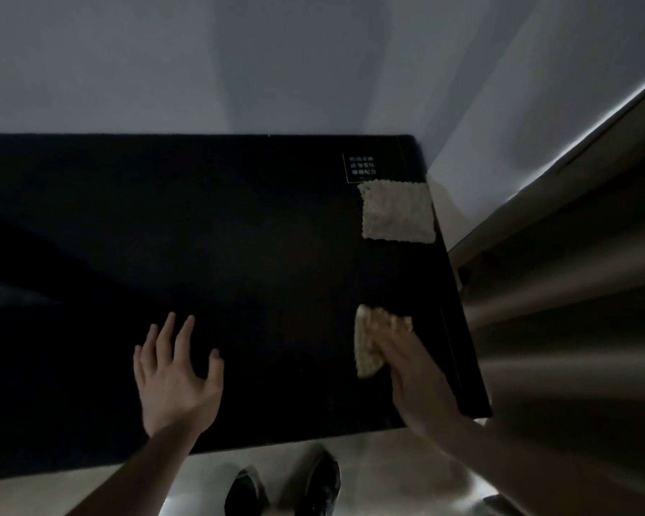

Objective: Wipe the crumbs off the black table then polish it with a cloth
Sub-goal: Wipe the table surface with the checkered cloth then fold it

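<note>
A small dark rectangular label with a thin pale border (361, 167) lies flat on the glossy black table (239, 236), toward its corner at about one o'clock. It carries three short rows of pale Chinese characters, too blurred to read.

A single head-worn wide-angle view looks steeply down from close above the near edge of the black desk (239, 236), facing the wall (239, 61) behind the desk's far edge.
</note>
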Motion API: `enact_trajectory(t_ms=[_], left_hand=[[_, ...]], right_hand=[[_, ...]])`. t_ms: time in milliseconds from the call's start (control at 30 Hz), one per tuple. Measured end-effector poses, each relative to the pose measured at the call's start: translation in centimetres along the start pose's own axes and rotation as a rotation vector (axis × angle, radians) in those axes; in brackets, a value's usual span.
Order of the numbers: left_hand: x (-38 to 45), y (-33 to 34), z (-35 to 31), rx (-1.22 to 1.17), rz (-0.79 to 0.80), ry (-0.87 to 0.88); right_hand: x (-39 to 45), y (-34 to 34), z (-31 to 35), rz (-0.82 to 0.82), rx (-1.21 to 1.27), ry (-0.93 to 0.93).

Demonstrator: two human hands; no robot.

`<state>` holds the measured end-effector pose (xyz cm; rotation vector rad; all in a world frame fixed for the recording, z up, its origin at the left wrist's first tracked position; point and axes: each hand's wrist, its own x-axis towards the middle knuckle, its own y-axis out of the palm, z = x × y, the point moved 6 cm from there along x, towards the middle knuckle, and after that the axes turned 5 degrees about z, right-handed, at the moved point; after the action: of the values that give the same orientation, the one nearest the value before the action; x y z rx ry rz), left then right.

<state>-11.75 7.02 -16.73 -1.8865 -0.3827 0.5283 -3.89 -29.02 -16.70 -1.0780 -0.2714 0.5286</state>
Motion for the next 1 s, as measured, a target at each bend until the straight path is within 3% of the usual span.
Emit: enact_trajectory(t_ms=[133,200,533,633,800,933,1000], left_hand=[[0.0,-0.3,-0.2,-0.011,0.010,-0.022],[0.2,-0.3,-0.2,-0.018,0.012,-0.027],[0.4,-0.3,-0.2,-0.008,0.078,-0.053],[0.6,-0.4,-0.2,-0.009,0.109,-0.062],[1.0,0.0,0.2,-0.005,0.137,-0.087],[1.2,0.4,0.4,-0.003,0.148,-0.104],[1.2,0.6,0.5,0.013,0.161,-0.102]], right_hand=[[-1.9,1.8,2.7,0.217,0.036,-0.302],[1.1,0.8,2.9,0.269,0.080,-0.352],[30.9,-7.6,-1.2,-0.107,0.051,0.152],[36.0,-6.3,-0.1,-0.075,0.055,0.178],[43.5,-1.3,2.6,0.125,-0.100,0.164],[45.6,0.7,4.2,0.096,-0.144,0.348],[45.4,1.6,6.2,0.079,-0.164,0.261]])
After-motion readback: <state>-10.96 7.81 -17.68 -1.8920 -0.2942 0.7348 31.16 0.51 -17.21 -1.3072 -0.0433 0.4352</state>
